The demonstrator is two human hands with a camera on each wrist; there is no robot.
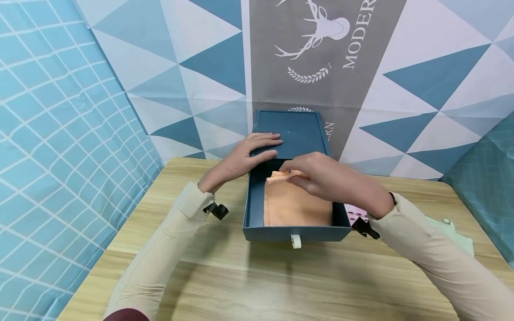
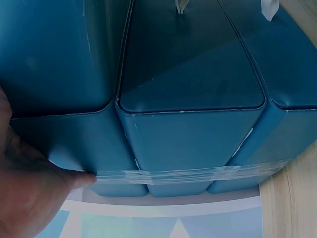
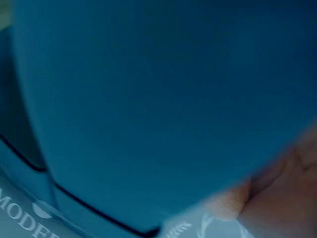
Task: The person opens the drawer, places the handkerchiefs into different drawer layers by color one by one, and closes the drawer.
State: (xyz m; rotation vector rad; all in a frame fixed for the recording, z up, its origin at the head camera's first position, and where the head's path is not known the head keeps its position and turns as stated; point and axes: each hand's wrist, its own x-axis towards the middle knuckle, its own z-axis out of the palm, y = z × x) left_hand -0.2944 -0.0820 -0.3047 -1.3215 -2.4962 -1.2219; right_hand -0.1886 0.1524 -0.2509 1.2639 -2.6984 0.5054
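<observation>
A dark blue drawer box (image 1: 291,131) stands against the wall, its upper drawer (image 1: 297,233) pulled out toward me by its white tab side. Inside that drawer lies a folded peach cloth (image 1: 297,205). My right hand (image 1: 327,176) pinches the cloth's back edge between thumb and fingers. On the box top's left edge rests my left hand (image 1: 249,151), fingers extended. The left wrist view has the left hand (image 2: 29,183) beside several taped blue drawers (image 2: 193,134). In the right wrist view a blue surface hides most of the right hand (image 3: 277,198) and the cloth is out of sight.
To the right of the drawer, partly behind my right forearm, lie a pink patterned cloth (image 1: 355,213) and a pale green cloth (image 1: 453,234). The wooden table (image 1: 281,285) meets a patterned wall hanging (image 1: 209,89) behind the box.
</observation>
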